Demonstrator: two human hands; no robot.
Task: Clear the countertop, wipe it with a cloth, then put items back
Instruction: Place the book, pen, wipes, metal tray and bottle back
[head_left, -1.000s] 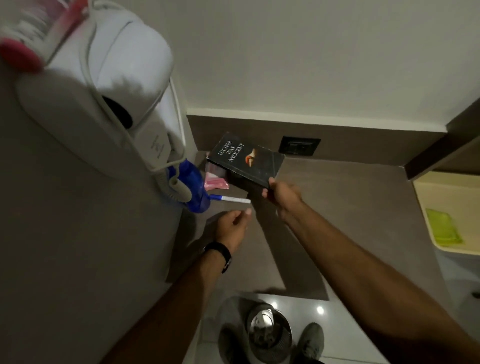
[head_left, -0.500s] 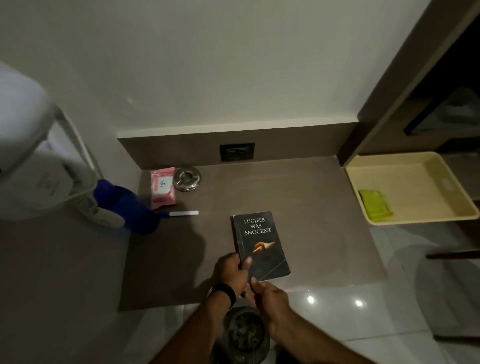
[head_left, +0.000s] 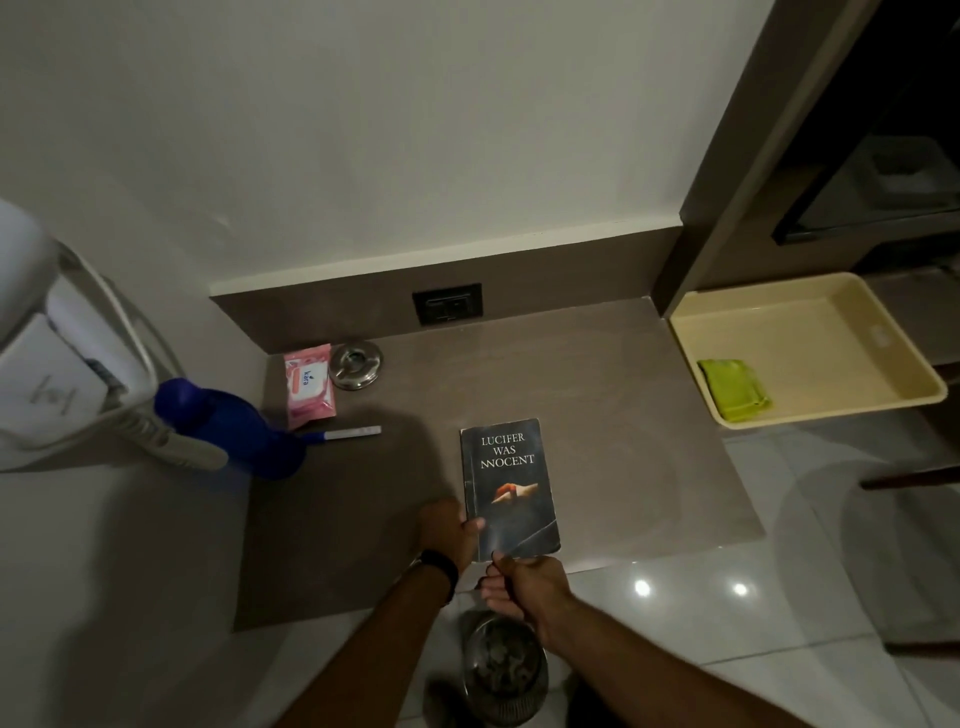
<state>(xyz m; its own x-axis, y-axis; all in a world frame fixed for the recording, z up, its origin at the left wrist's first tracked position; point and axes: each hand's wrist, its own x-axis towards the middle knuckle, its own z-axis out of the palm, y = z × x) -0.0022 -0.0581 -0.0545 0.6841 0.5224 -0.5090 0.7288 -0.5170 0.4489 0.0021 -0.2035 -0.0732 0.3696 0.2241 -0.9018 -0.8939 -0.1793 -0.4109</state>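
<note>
A dark paperback book (head_left: 509, 483) lies face up near the front edge of the brown countertop (head_left: 613, 405). My left hand (head_left: 449, 530) grips the book's lower left edge with the thumb on the cover. My right hand (head_left: 524, 582) pinches its bottom edge. At the back left of the counter lie a pink wipes packet (head_left: 309, 385), a round metal ashtray (head_left: 356, 364), a white and blue pen (head_left: 350, 432) and a blue bottle (head_left: 234, 426). A green cloth (head_left: 735, 389) is folded in a cream tray (head_left: 841, 322) on the right.
A white wall-mounted hair dryer (head_left: 62, 364) with a coiled cord hangs at the left beside the bottle. A black socket (head_left: 448, 304) sits in the backsplash. A metal bin (head_left: 504, 670) stands on the glossy floor below the counter's front edge. A dark cabinet rises at the right.
The book went from held up at the back of the counter by my right hand to lying flat near the front edge, with both hands on it. The camera view swung right.
</note>
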